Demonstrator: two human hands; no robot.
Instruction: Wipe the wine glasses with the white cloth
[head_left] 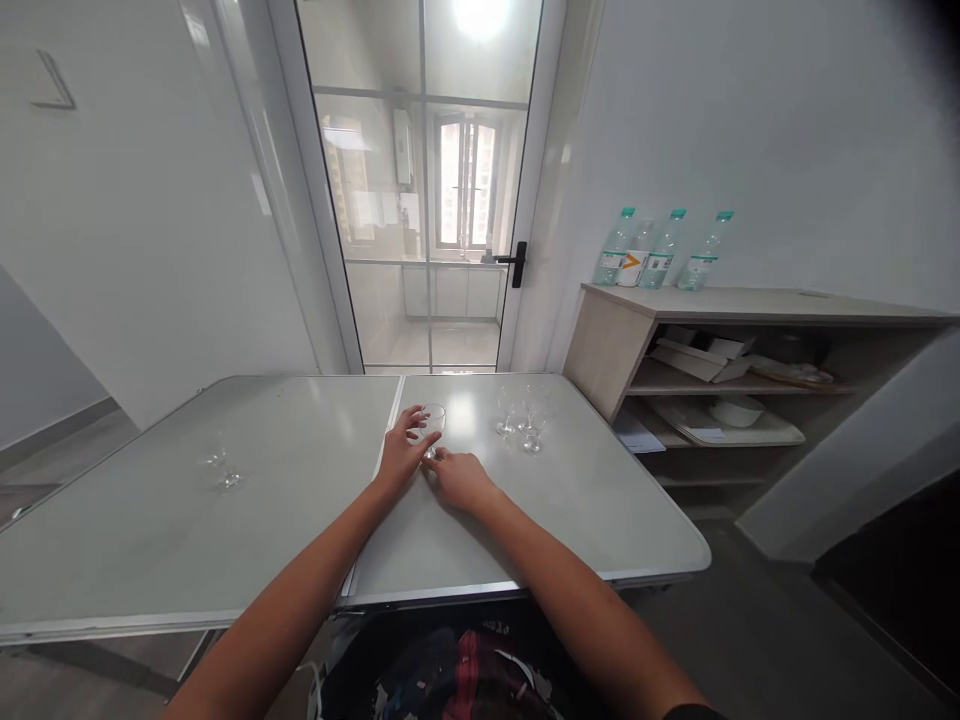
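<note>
A clear stemmed wine glass [433, 416] stands upright, or nearly so, near the seam of the folding table [300, 540]. My left hand [405, 445] curls round its bowl from the left, thumb across the near side. Low on the same glass, the fingers of my right hand [461, 480] pinch at the stem or foot, which they partly hide. To the right, several more clear stemmed glasses [532, 436] are grouped on the tabletop. Over on the left half is another clear glass [231, 478], with a faint transparent shape behind it that I cannot make out well.
A wooden shelf unit [611, 350] stands beyond the table's right side, with several plastic bottles [660, 250] on top and a tray [772, 430] with a bowl inside. Behind the far table edge is a glazed door [427, 240] with a black handle [517, 264].
</note>
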